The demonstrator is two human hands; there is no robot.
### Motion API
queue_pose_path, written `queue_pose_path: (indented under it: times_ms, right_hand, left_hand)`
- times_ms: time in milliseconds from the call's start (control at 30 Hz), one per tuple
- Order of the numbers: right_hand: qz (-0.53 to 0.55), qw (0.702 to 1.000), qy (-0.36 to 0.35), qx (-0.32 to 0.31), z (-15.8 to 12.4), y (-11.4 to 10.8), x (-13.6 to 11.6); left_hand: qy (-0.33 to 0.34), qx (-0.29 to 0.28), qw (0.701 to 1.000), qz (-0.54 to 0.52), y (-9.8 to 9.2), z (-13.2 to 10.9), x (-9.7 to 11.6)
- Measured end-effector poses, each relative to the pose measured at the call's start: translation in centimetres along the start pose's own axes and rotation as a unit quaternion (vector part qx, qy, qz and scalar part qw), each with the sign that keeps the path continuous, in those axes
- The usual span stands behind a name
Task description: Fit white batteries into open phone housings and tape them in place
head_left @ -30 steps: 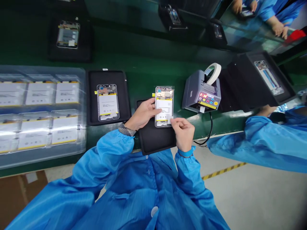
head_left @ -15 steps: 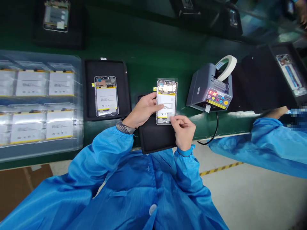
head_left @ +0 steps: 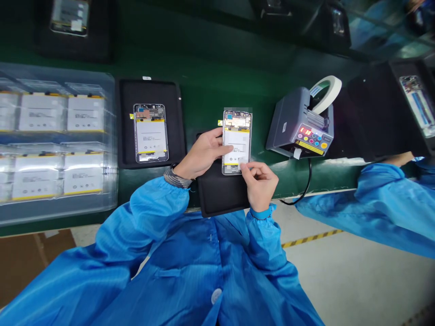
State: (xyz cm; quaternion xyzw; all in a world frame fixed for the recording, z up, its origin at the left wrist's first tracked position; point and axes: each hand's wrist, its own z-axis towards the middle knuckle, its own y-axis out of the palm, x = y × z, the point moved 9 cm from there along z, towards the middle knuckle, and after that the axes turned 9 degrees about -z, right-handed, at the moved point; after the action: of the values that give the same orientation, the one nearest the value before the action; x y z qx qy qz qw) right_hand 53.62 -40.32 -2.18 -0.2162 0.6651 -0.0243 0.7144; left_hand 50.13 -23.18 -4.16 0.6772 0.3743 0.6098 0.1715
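An opened phone (head_left: 237, 140) with a white battery and exposed circuit board is held above a black tray (head_left: 224, 194). My left hand (head_left: 205, 154) grips it from the left side, thumb lying across the battery. At the phone's lower right corner, my right hand (head_left: 261, 183) is closed in a pinch. A small whitish piece of tape (head_left: 242, 160) shows at those fingertips, against the battery's lower edge; the fingers partly hide it. A yellow-green tab (head_left: 220, 122) sticks out from the phone's upper left edge.
Left of my hands, another opened phone (head_left: 151, 133) lies in a black tray (head_left: 175, 124). A clear tray (head_left: 110, 181) of several batteries is farther left. To the right stands a tape dispenser (head_left: 288, 122) with a white roll (head_left: 328, 95). A co-worker's blue sleeve (head_left: 384, 190) reaches in at right.
The view has shifted slightly. Both hands keep nearly the same hold on the phone, and the right fingertips stay at its lower right corner.
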Motion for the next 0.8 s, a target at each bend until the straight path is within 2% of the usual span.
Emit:
queue_pose_path:
  times_ms: [233,400,467,567,633,800]
  right_hand:
    - [-0.049,0.999,-0.012,0.007,-0.3,0.2,-0.1]
    - [0.000,0.999,-0.031,0.020,0.0,-0.2,-0.3]
    - [0.030,0.999,-0.020,-0.005,0.2,0.0,-0.2]
    - [0.060,0.995,0.026,-0.079,0.5,1.4,0.4]
    - [0.072,0.991,0.047,-0.107,0.6,2.3,0.9]
    - [0.112,0.988,0.043,-0.092,1.0,2.6,1.1]
  left_hand:
    - [-0.001,0.002,1.000,0.000,-0.1,0.0,0.1]
    - [-0.004,0.000,1.000,-0.006,-0.1,0.0,0.2]
    - [-0.004,-0.010,1.000,-0.009,0.3,-0.1,0.2]
    - [0.004,-0.027,1.000,-0.004,0.8,-0.1,0.3]
    - [0.011,-0.032,0.999,0.002,1.0,-0.1,0.3]
    - [0.003,-0.041,0.999,-0.002,1.0,-0.1,0.1]
